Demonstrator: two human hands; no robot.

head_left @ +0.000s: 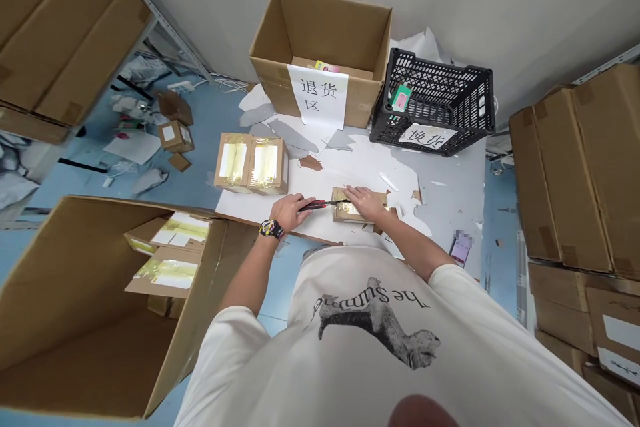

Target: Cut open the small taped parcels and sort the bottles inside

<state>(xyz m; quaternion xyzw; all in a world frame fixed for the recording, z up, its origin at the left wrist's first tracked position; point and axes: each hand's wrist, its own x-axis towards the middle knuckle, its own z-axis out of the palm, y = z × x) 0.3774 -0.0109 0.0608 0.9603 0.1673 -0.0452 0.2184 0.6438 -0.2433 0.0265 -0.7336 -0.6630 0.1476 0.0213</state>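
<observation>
One cutter (315, 205) crosswise, tip rightward

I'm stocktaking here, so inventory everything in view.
Table: 1, white, centre
Small box: 1, brown, table front
Cutter: 1, black-red, at small box
Taped boxes: 2, brown, table left
Tall carton: 1, brown, table back
Crate: 1, black, back right
Signs: 2, white, tall carton, crate
Packet: 1, green, in crate
Phone: 1, purple, table right
Paper scraps: many, white, table
Large carton: 1, brown, lower left
Other boxes: several, brown, in large carton, floor
Stacked cartons: several, brown, both sides
Watch: 1, black-yellow, left arm
Shirt: 1, white, bottom
Left grip: 1, bare, holding cutter
Right grip: 1, bare, on small box
</observation>
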